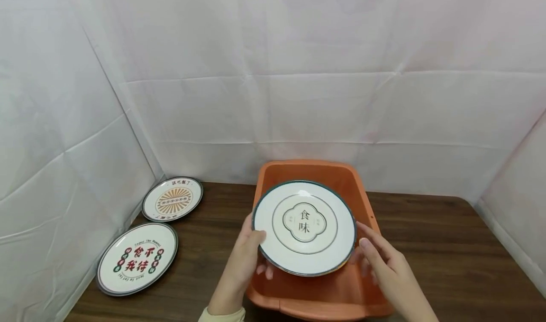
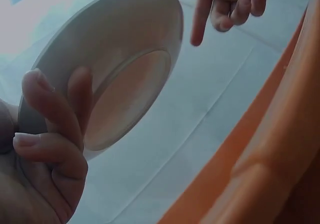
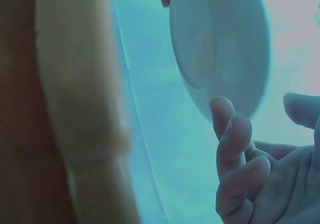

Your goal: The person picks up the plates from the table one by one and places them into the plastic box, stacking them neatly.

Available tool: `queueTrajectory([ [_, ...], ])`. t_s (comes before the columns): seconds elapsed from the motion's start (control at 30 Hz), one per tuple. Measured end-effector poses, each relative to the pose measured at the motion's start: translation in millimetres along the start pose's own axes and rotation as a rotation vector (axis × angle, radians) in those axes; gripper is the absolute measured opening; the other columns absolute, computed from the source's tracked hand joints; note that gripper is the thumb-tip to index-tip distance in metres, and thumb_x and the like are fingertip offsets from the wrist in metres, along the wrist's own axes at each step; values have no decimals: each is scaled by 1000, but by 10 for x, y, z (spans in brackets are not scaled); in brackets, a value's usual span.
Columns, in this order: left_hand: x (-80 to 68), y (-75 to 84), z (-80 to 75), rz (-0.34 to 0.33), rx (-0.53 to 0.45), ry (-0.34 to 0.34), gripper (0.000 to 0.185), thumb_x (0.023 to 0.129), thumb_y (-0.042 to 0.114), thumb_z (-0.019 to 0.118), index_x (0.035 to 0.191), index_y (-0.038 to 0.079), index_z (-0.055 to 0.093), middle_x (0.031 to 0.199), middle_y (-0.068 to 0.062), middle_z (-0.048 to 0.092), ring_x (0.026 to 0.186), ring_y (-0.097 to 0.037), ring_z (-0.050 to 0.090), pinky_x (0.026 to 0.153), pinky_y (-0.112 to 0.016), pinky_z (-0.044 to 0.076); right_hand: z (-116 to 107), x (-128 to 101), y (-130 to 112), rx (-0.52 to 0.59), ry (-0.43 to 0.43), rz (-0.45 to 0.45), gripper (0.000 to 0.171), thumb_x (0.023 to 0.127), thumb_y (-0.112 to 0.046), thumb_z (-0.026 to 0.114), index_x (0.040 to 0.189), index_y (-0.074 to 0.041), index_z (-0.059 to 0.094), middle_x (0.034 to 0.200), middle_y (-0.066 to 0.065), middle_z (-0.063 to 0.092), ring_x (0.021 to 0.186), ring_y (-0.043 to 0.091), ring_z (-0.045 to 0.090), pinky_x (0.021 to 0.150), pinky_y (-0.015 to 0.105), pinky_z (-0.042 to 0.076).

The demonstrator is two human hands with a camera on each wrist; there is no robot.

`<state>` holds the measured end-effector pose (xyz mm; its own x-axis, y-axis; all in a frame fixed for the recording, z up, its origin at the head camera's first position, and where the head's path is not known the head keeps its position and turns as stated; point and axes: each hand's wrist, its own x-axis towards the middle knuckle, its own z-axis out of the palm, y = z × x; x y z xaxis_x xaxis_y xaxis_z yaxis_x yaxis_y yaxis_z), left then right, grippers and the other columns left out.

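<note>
A round white plate (image 1: pixel 263 203) with a dark green rim and black characters in a scalloped frame is held tilted over an orange basin (image 1: pixel 315 291). My left hand (image 1: pixel 241 253) grips its left edge, thumb on the face and fingers beneath. Beside the right edge is my right hand (image 1: pixel 388 262), its thumb away from the plate and its fingers loosely bent; whether a fingertip touches the rim I cannot tell. In the left wrist view the plate's pale underside (image 2: pixel 127 101) shows its foot ring.
Two more printed plates lie on the dark wooden table (image 1: pixel 443 246) at the left: one with an orange sunburst (image 1: pixel 174 199), and nearer, one with red and green characters (image 1: pixel 137 259). White cloth (image 1: pixel 315 108) hangs behind and at both sides.
</note>
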<state>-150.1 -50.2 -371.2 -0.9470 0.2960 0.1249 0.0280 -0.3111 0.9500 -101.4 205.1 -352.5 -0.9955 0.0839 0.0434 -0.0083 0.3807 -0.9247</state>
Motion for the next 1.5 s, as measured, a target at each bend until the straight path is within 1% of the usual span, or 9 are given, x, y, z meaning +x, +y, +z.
queueTrajectory([
  [0.1, 2, -19, 43, -24, 11, -67, 49, 93, 1, 22, 141, 10, 18, 53, -5, 56, 34, -13, 50, 34, -19, 30, 7, 73, 52, 85, -10, 42, 44, 100, -32, 41, 136, -6, 42, 69, 10, 56, 53, 20, 50, 47, 28, 42],
  [0.27, -3, -32, 102, -39, 33, -120, 48, 93, 2, 25, 139, 12, 20, 55, -6, 56, 34, -14, 50, 34, -20, 30, -52, 166, 123, 236, -90, 75, 39, 101, -32, 36, 116, 2, 50, 60, 9, 52, 48, 17, 48, 43, 25, 40],
  [0.4, 0, -34, 117, -20, 61, -115, 47, 93, 2, 25, 139, 11, 22, 54, -8, 54, 32, -15, 48, 33, -21, 32, -116, 184, 137, 294, -149, 52, 36, 101, -32, 36, 108, -1, 52, 60, 7, 54, 45, 14, 49, 43, 24, 41],
  [0.6, 56, 20, 116, -13, 122, -84, 45, 90, -2, 30, 134, 6, 28, 54, -9, 51, 31, -12, 41, 32, -22, 35, -170, 198, 79, 313, -143, -35, 38, 101, -31, 38, 118, 2, 48, 58, 6, 51, 41, 13, 46, 39, 25, 41],
  [0.73, 127, 102, 123, -22, 220, -49, 35, 93, 2, 32, 128, 5, 33, 50, -7, 48, 30, -12, 38, 31, -22, 33, -198, 234, 2, 333, -145, -122, 36, 101, -27, 39, 123, 0, 47, 57, 2, 50, 38, 9, 43, 33, 26, 35],
  [0.93, 298, 236, 135, -8, 349, 14, 23, 99, 15, 37, 119, 5, 41, 47, -6, 44, 31, -13, 38, 32, -23, 32, -241, 352, -173, 253, -92, -135, 52, 100, -33, 40, 134, 6, 36, 53, -2, 44, 35, 8, 31, 32, 33, 20],
  [1.1, 516, 266, 146, 65, 403, 74, 21, 100, 19, 37, 113, 4, 44, 53, -6, 46, 37, -15, 42, 37, -23, 37, -231, 529, -261, 126, -18, -95, 54, 99, -37, 38, 137, 2, 37, 64, 1, 48, 47, 8, 39, 41, 22, 35],
  [1.3, 854, 61, 130, 122, 587, 210, 23, 101, 25, 37, 106, 5, 48, 68, -6, 46, 58, -17, 47, 52, -27, 39, -126, 858, -205, -210, 162, -196, 47, 101, -31, 32, 129, 5, 47, 88, 20, 57, 74, 22, 53, 63, 30, 46],
  [1.5, 1070, -147, 72, 56, 744, 313, 24, 101, 29, 37, 102, 8, 48, 70, -6, 43, 63, -20, 46, 53, -29, 34, -22, 1109, -34, -306, 111, -101, 52, 102, -33, 24, 133, 6, 38, 110, 27, 54, 97, 33, 51, 81, 45, 43],
])
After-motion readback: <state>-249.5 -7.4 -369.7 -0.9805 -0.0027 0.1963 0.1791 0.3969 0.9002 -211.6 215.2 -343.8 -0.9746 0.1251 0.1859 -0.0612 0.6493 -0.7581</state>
